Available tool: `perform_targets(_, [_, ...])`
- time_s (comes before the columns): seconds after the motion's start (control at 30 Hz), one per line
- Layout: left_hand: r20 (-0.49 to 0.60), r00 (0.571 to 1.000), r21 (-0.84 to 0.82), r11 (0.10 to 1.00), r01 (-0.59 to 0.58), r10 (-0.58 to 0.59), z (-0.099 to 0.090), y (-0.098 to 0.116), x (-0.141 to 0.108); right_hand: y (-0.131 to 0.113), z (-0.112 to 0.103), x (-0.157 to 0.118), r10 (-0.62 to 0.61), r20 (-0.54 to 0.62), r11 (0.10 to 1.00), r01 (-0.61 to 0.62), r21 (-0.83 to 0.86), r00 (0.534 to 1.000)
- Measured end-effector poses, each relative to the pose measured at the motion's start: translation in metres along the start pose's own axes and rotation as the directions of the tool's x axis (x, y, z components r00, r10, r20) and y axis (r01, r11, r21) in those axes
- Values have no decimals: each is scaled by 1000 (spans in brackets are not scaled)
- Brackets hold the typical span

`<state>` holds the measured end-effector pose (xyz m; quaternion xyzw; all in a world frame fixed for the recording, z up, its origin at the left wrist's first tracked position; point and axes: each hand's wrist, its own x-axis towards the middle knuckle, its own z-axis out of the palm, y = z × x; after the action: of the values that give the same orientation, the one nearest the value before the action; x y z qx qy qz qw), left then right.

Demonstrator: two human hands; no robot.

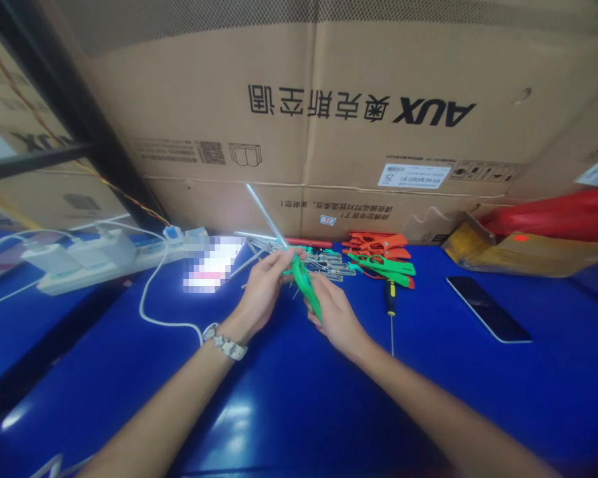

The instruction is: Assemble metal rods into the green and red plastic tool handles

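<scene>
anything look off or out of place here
Yes: the cardboard box behind the blue table has its AUX lettering and other printing upside down, so it appears to be standing inverted. No spill stands out.

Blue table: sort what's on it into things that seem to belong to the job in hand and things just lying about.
Likely the job:
- green piece, held
- metal rod, held
- metal parts
- orange parts
- loose green parts
- screwdriver, probably

Apparently just lying about:
- dark-screened phone
- power strip
- white cable
</scene>
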<state>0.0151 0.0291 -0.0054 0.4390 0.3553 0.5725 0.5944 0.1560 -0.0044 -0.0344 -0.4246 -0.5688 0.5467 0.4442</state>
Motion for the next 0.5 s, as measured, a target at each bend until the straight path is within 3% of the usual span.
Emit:
perform_targets(0.17, [29, 999, -154, 988, -14, 19, 3, 8, -1, -5, 5, -5, 15, 11, 999, -15, -51, 1000])
perform_targets(0.33, [-13, 1000, -149, 989, 9, -11, 6, 3, -2, -10, 11, -12, -80, 37, 976, 86, -201, 996])
perform_targets(0.5, [-63, 998, -97, 995, -3, -3, 6, -3, -5, -7, 16, -10, -33, 8, 980, 34, -198, 999])
